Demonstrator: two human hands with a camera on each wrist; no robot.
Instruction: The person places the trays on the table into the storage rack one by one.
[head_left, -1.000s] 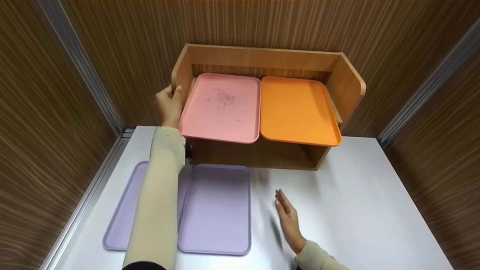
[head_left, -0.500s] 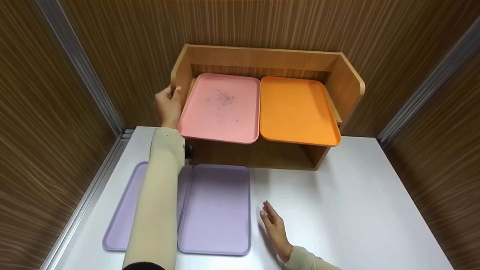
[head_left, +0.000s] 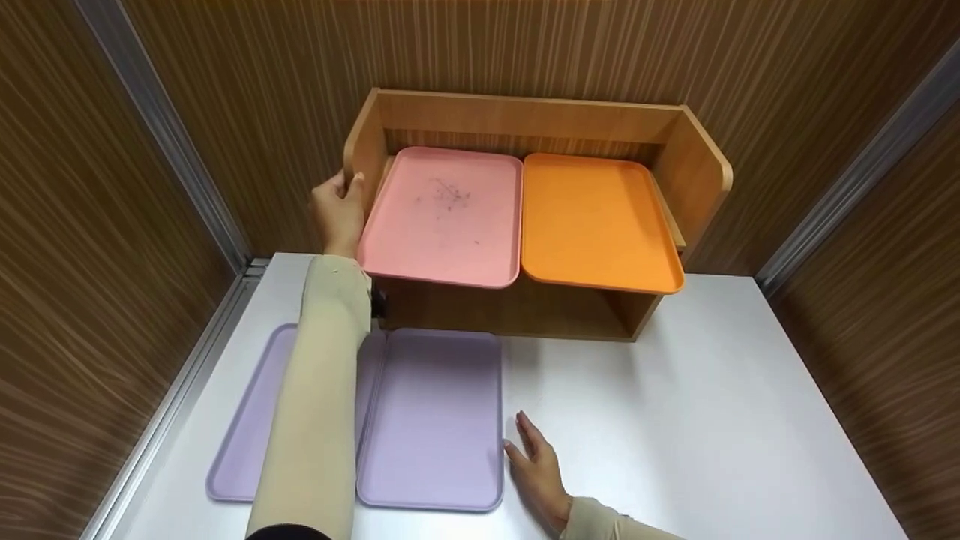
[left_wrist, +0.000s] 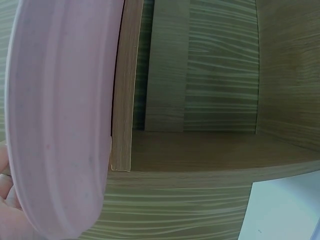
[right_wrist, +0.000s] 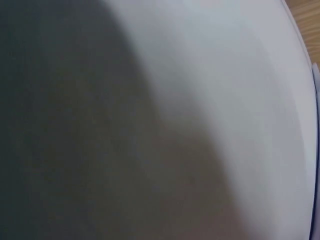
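Observation:
In the head view my left hand (head_left: 337,214) grips the front edge of the left side panel of a small wooden shelf (head_left: 525,105), beside a pink tray (head_left: 450,247). That tray, with dark marks on it, lies on the shelf's upper board. An orange tray (head_left: 596,225) lies to its right. My right hand (head_left: 538,472) is low over the white table, fingers straight and thumb apart, close to the right edge of a purple tray (head_left: 431,420). Whether it touches the rim I cannot tell. In the left wrist view the pink tray (left_wrist: 60,120) partly covers my left fingers.
A second purple tray (head_left: 244,442) lies at the left, partly hidden under my left sleeve (head_left: 315,390). The white table (head_left: 712,420) stretches to the right. Wood-patterned walls (head_left: 247,90) stand behind and on both sides. The right wrist view is mostly dark blur and pale surface.
My right hand has moved left and toward me, nearer the purple tray, and its thumb has spread from the fingers. The left hand, shelf and trays stay in place.

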